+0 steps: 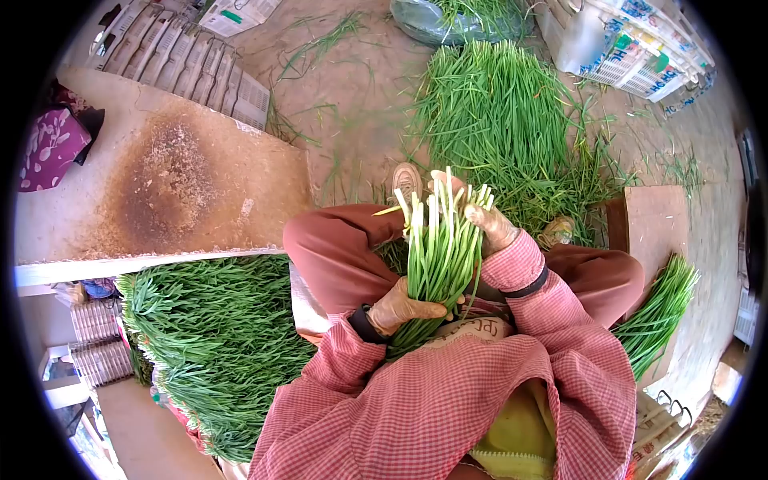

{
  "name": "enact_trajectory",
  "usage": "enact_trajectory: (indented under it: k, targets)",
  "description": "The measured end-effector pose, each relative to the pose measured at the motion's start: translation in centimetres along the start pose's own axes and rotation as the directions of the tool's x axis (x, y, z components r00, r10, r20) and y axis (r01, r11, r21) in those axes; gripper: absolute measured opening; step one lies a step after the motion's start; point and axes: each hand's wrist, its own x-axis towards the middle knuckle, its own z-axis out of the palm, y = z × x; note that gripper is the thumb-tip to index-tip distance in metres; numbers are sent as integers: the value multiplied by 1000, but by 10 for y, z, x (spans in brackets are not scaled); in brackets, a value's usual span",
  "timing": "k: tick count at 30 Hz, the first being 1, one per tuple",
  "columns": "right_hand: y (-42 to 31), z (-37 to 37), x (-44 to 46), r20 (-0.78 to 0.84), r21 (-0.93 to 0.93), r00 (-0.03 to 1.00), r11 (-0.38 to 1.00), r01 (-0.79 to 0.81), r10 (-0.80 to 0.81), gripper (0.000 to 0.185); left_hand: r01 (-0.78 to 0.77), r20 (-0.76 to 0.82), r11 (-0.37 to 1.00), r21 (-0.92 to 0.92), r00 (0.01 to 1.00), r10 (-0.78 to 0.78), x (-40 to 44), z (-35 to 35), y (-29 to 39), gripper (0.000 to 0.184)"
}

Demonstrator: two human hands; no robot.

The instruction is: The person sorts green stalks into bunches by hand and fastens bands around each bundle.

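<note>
A bunch of long green stalks with pale ends (438, 260) stands upright over my lap, white ends pointing away from me. My left hand (402, 308), in a tan glove, is wrapped round its lower part, the thumb across the front. Near the pale ends is my right hand (490, 226), also gloved, at the bunch's right side with its thumb against the stalks; its other fingers are partly hidden behind them. Beyond my feet lies a large heap of green stalks (500, 112) on the floor (336, 96).
A stained board (264, 172) is at the left, above a big pile of greens (224, 336). Stacked crates (184, 60) stand at the upper left, wrapped white crates (632, 52) at the upper right. A smaller bundle (660, 316) rests on cardboard (658, 224) at the right.
</note>
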Motion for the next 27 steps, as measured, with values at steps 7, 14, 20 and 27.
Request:
enact_trajectory:
  k: [7, 14, 20, 27]
  targets:
    - [-4, -4, 8, 218, -118, 965, 985, -122, 146, 79, 60, 136, 991, 119, 988, -76, 9, -7, 6, 52]
    - [-61, 22, 26, 81, -378, 991, 917, 128, -105, 20, -402, 276, 902, 156, 895, 351, 29, 6, 117, 102]
    - [-207, 86, 24, 385, -652, 814, 496, 573, -436, 12, -162, 127, 34, 986, 872, 474, 82, -31, 154, 34]
    - [-300, 105, -53, 268, -938, 798, 44, 345, -540, 13, 456, -469, 121, 882, 823, 321, 20, -160, 228, 55]
